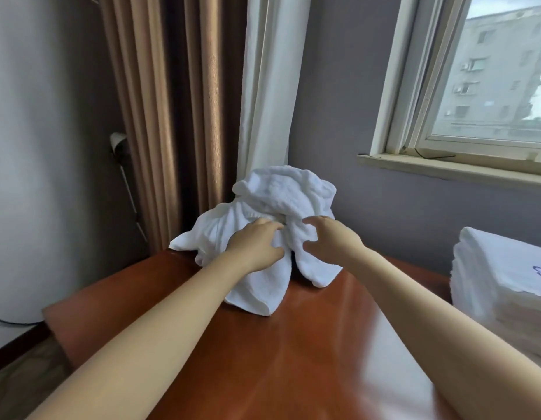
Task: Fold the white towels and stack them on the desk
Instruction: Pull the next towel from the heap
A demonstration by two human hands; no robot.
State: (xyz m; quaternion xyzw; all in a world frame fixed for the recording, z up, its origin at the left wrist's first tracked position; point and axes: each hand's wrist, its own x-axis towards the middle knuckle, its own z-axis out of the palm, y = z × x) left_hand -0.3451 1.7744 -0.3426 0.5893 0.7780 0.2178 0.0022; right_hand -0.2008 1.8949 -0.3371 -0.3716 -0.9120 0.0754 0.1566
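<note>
A crumpled heap of white towels lies at the far end of the reddish-brown desk, against the wall and curtain. My left hand lies on the front of the heap, fingers curled into the cloth. My right hand is just to its right, fingers and thumb curved round a fold of towel. One loose end of towel hangs forward onto the desk below my left hand. A stack of folded white towels with blue embroidery sits at the desk's right edge.
Brown curtains and a white sheer curtain hang behind the heap. A window with a sill is at the upper right. A wall socket with a cable is at the left. The desk's left edge drops to the floor.
</note>
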